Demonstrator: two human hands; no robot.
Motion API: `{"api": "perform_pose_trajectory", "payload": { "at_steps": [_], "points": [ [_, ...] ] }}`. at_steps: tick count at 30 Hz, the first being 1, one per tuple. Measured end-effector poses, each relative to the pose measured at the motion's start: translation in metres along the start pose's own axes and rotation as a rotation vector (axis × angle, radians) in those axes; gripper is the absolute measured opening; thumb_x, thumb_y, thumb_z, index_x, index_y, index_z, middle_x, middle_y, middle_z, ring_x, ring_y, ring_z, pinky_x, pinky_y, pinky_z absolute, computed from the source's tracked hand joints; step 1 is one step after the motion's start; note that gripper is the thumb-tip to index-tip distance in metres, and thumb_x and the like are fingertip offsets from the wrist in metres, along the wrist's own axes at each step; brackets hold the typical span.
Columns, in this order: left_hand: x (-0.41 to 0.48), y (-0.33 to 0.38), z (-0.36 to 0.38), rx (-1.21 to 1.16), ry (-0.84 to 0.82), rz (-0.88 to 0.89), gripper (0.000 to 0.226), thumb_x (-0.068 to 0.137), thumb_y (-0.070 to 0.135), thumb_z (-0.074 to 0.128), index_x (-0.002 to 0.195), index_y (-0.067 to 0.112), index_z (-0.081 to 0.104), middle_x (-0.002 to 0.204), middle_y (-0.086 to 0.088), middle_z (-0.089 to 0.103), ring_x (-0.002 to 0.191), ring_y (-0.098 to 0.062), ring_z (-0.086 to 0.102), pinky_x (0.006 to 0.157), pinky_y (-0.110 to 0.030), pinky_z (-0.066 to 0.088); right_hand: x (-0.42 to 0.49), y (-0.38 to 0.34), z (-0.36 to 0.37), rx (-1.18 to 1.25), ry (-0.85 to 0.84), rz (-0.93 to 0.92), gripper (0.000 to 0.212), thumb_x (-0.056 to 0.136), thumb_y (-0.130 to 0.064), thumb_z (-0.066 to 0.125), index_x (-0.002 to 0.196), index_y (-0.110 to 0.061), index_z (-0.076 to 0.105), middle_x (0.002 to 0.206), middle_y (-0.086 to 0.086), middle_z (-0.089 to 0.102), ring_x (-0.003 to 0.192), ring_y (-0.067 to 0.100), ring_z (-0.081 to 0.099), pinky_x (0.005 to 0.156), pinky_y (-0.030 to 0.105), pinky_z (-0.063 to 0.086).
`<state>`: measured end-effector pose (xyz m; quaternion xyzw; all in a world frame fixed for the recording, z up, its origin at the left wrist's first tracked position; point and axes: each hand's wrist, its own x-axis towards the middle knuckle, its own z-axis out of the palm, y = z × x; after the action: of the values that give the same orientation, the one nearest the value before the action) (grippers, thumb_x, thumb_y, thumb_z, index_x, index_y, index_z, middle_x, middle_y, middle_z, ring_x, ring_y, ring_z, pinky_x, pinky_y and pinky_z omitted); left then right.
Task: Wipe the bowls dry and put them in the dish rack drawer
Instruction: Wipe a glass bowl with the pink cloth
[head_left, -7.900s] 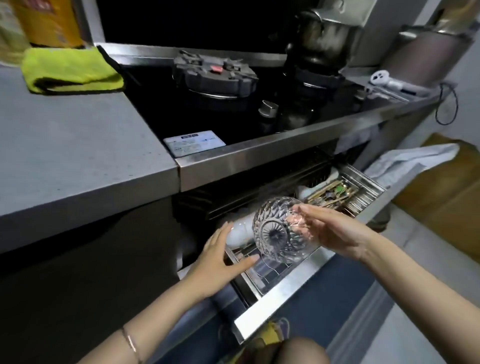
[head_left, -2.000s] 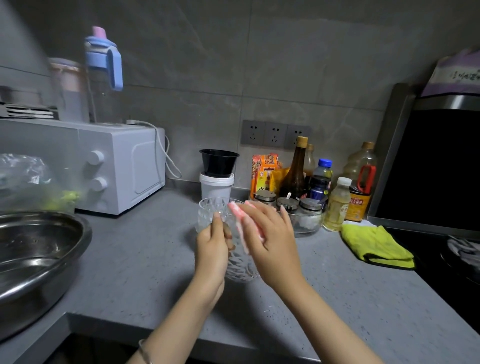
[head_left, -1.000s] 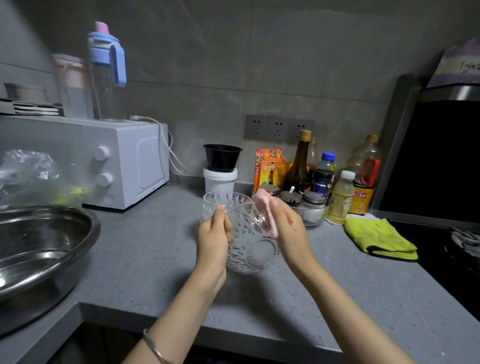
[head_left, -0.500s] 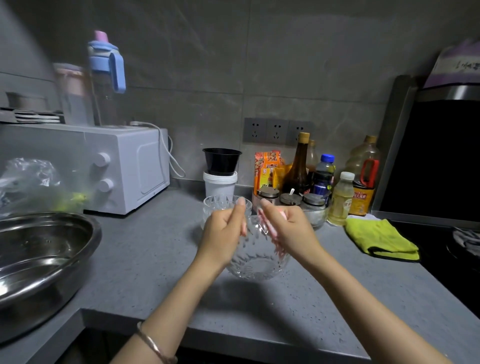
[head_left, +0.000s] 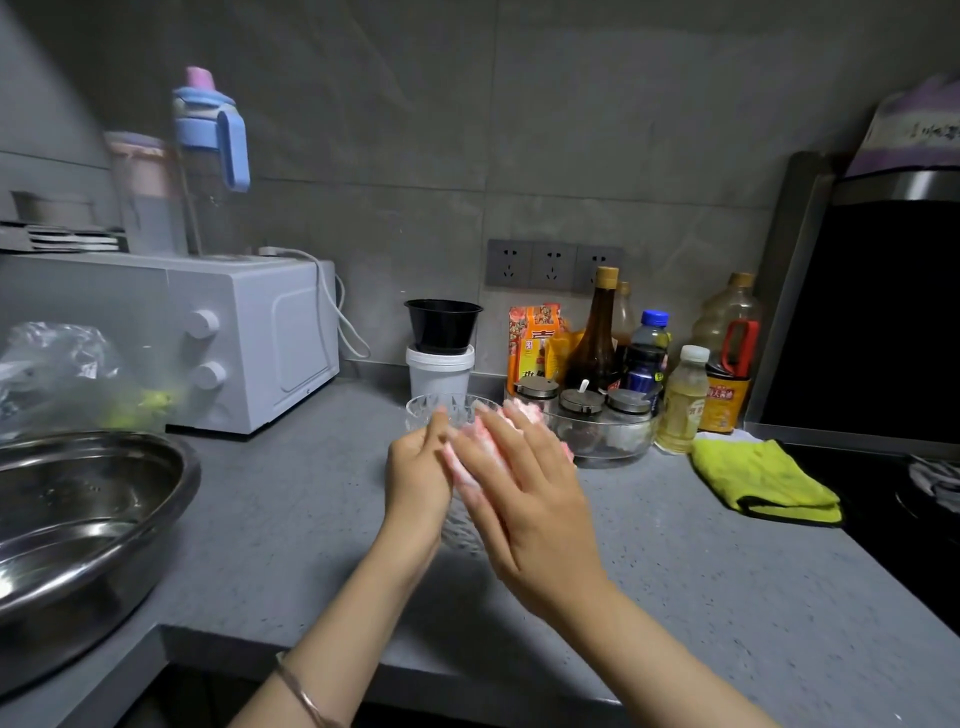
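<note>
We place this in the wiping step, with nothing yet on its way to the drawer. The left hand (head_left: 417, 467) grips the glass bowl (head_left: 460, 532) over the bench (head_left: 675, 582), fingers curled round its near side and the thumb upright by the rim. Most of the bowl is hidden between the two hands, and we see only a patch of its cut-glass wall below them. The right hand (head_left: 524, 504) lies over a pink cloth (head_left: 470, 457), its fingers nearly straight and pressing the cloth against the bowl. Its thumb is hidden, so we cannot tell whether it also pinches the cloth. A second glass bowl (head_left: 441, 406) stands on the bench just behind the hands, only its rim showing, and we judge it waits its turn. The dish rack drawer is not in view. Whether the held bowl is dry we cannot say from here. The next move, as we judge it, is to turn the bowl in the left hand so that the cloth meets whatever wall it has not covered, inside and out, and then to carry the bowl down to the drawer. Wet cut glass is likely slippery, so we would want a firm left grip while the bowl turns, and the bowl held clear of the one behind it.
</note>
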<state>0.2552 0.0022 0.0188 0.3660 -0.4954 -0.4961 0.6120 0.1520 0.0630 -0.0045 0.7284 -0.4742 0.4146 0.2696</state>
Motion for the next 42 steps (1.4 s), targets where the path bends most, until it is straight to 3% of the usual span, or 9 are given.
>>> {"api": "perform_pose_trajectory", "payload": {
  "at_steps": [7, 14, 18, 24, 27, 30, 33, 36, 42],
  "points": [
    [-0.007, -0.003, 0.003, -0.053, 0.07, 0.041, 0.047, 0.095, 0.039, 0.051, 0.058, 0.012, 0.044, 0.06, -0.009, 0.038, 0.059, -0.019, 0.036, 0.059, -0.031, 0.031, 0.026, 0.006, -0.012, 0.69, 0.038, 0.557, 0.025, 0.098, -0.048, 0.037, 0.105, -0.047, 0.061, 0.099, -0.022, 0.065, 0.093, -0.006, 0.059, 0.076, 0.018, 0.05],
    [-0.004, -0.015, -0.005, -0.209, 0.086, -0.069, 0.037, 0.092, 0.046, 0.053, 0.093, 0.01, 0.061, 0.086, -0.015, 0.056, 0.079, -0.027, 0.052, 0.076, -0.041, 0.042, 0.023, 0.01, -0.016, 0.995, 0.043, 1.12, 0.044, 0.096, -0.044, 0.041, 0.089, -0.01, 0.067, 0.077, 0.016, 0.068, 0.071, 0.03, 0.067, 0.057, 0.037, 0.052],
    [0.0, -0.009, -0.012, -0.006, -0.093, -0.034, 0.047, 0.096, 0.044, 0.044, 0.089, 0.003, 0.065, 0.077, -0.017, 0.058, 0.075, -0.023, 0.056, 0.071, -0.029, 0.045, 0.03, 0.023, -0.018, 0.905, -0.007, 1.038, 0.054, 0.095, -0.042, 0.047, 0.078, 0.007, 0.064, 0.063, 0.014, 0.056, 0.057, 0.023, 0.053, 0.048, 0.024, 0.039],
    [-0.01, 0.01, -0.003, 0.254, -0.175, 0.206, 0.06, 0.099, 0.031, 0.043, 0.041, 0.018, 0.037, 0.033, 0.007, 0.033, 0.033, -0.002, 0.032, 0.042, -0.014, 0.029, 0.031, 0.02, -0.017, 0.808, -0.054, 0.775, 0.053, 0.098, -0.032, 0.046, 0.048, -0.014, 0.047, 0.046, 0.008, 0.044, 0.041, 0.011, 0.037, 0.044, 0.02, 0.03],
    [-0.005, 0.002, -0.006, 0.131, -0.045, 0.122, 0.056, 0.097, 0.036, 0.049, 0.046, 0.016, 0.036, 0.041, 0.005, 0.034, 0.04, -0.008, 0.034, 0.046, -0.018, 0.029, 0.018, 0.011, -0.01, 0.827, 0.04, 0.652, 0.048, 0.099, -0.044, 0.038, 0.087, -0.01, 0.07, 0.077, 0.01, 0.067, 0.07, 0.009, 0.062, 0.062, 0.023, 0.048],
    [0.003, -0.005, -0.008, -0.112, 0.081, -0.046, 0.039, 0.079, 0.05, 0.054, 0.076, 0.011, 0.057, 0.072, -0.01, 0.052, 0.066, -0.022, 0.048, 0.064, -0.033, 0.04, -0.004, 0.002, 0.001, 0.589, 0.072, 0.392, 0.044, 0.101, -0.044, 0.022, 0.142, -0.035, 0.035, 0.143, -0.01, 0.045, 0.134, 0.005, 0.038, 0.109, 0.023, 0.032],
    [0.005, -0.005, -0.007, -0.192, 0.109, -0.113, 0.032, 0.09, 0.041, 0.051, 0.084, 0.01, 0.057, 0.079, -0.012, 0.054, 0.07, -0.024, 0.05, 0.066, -0.033, 0.042, -0.017, -0.006, 0.009, 0.183, -0.022, 0.133, 0.05, 0.102, -0.042, 0.017, 0.151, -0.03, 0.017, 0.159, 0.002, 0.012, 0.147, 0.022, 0.009, 0.119, 0.042, 0.011],
    [0.001, -0.004, -0.003, -0.166, 0.029, -0.128, 0.039, 0.099, 0.027, 0.046, 0.068, 0.007, 0.059, 0.058, -0.002, 0.064, 0.053, -0.014, 0.062, 0.053, -0.02, 0.048, -0.006, -0.005, 0.009, -0.047, 0.011, -0.063, 0.045, 0.102, -0.038, 0.028, 0.143, -0.026, 0.041, 0.151, 0.007, 0.034, 0.142, 0.029, 0.026, 0.116, 0.049, 0.019],
    [-0.007, -0.004, 0.002, -0.112, 0.028, -0.065, 0.027, 0.096, 0.031, 0.05, 0.083, 0.008, 0.057, 0.072, -0.012, 0.051, 0.065, -0.02, 0.049, 0.062, -0.028, 0.04, 0.026, 0.001, -0.01, 0.317, 0.033, 0.336, 0.034, 0.095, -0.047, 0.04, 0.12, -0.036, 0.061, 0.113, -0.016, 0.062, 0.105, -0.001, 0.055, 0.086, 0.028, 0.049]
  ]
}}
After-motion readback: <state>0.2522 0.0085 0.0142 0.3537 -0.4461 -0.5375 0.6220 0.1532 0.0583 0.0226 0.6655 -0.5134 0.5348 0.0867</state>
